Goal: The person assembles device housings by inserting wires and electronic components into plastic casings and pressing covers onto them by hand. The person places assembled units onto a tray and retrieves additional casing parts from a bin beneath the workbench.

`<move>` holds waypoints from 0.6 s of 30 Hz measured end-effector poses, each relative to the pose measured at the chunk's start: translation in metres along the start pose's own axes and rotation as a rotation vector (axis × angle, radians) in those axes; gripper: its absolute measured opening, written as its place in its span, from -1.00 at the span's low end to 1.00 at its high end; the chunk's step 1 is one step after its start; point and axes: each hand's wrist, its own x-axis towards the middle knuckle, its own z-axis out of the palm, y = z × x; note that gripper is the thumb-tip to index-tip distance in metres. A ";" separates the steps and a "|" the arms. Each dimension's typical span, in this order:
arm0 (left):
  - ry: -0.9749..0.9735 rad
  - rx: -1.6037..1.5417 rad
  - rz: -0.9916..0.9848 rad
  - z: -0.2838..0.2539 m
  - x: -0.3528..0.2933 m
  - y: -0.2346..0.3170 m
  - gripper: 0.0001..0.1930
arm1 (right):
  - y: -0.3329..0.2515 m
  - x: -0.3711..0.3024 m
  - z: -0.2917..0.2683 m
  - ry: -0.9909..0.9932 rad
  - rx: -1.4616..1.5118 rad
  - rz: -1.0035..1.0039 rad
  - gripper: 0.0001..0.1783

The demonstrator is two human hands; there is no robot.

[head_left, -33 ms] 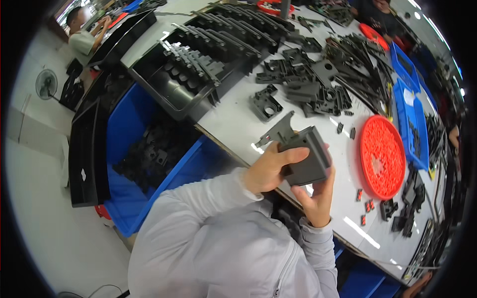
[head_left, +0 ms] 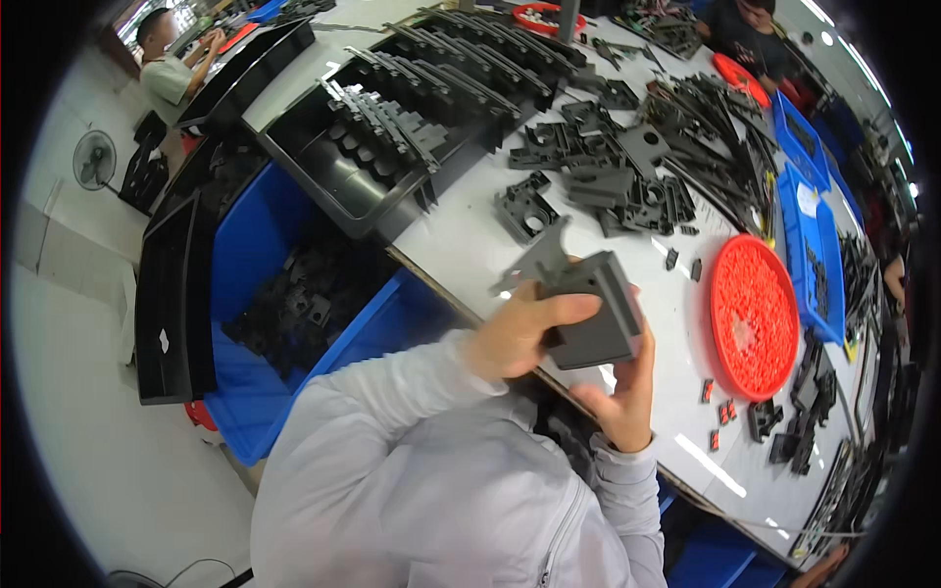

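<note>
A dark grey, box-like plastic housing [head_left: 600,328] with a thin flat arm at its far left is held over the table's near edge. My left hand [head_left: 515,331] grips its left side, the thumb lying across the front face. On the opposite side, my right hand [head_left: 627,397] supports it with fingers behind the right edge; its thumb stands apart below the housing. The right fingertips are partly hidden behind the part. Just beyond lies a similar black bracket [head_left: 527,208] with a round hole.
A red round tray [head_left: 753,318] of small red pieces stands to the right, with loose red-and-black bits [head_left: 726,412] nearby. Black parts [head_left: 637,181] are heaped farther back. Black bins [head_left: 343,196] hold rowed parts at left; a blue crate [head_left: 255,392] sits below. Other people work at the far side.
The housing and both hands have shifted slightly left in the picture. My right thumb has moved a little down from the housing's lower edge.
</note>
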 end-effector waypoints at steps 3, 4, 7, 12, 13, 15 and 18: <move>0.280 0.192 0.281 -0.025 -0.030 0.053 -0.62 | 0.010 -0.003 -0.013 -0.087 -0.085 -0.009 -0.03; 0.347 0.251 0.336 -0.036 -0.041 0.078 -0.64 | 0.010 -0.002 -0.015 -0.009 -0.179 -0.007 -0.17; 0.579 0.475 0.769 -0.062 -0.047 0.154 -0.77 | 0.012 -0.006 -0.026 0.097 -0.161 0.088 -0.29; 0.905 1.110 0.779 -0.154 -0.061 0.260 -0.74 | 0.010 -0.009 -0.028 0.150 -0.150 0.069 -0.46; 0.930 1.145 0.709 -0.176 -0.060 0.270 -0.72 | 0.011 -0.009 -0.028 0.150 -0.149 0.066 -0.46; 0.949 1.175 0.641 -0.212 -0.051 0.283 -0.71 | 0.014 -0.009 -0.028 0.169 -0.171 0.071 -0.47; 1.033 1.297 0.648 -0.263 -0.040 0.298 -0.64 | 0.017 -0.011 -0.029 0.181 -0.193 0.082 -0.49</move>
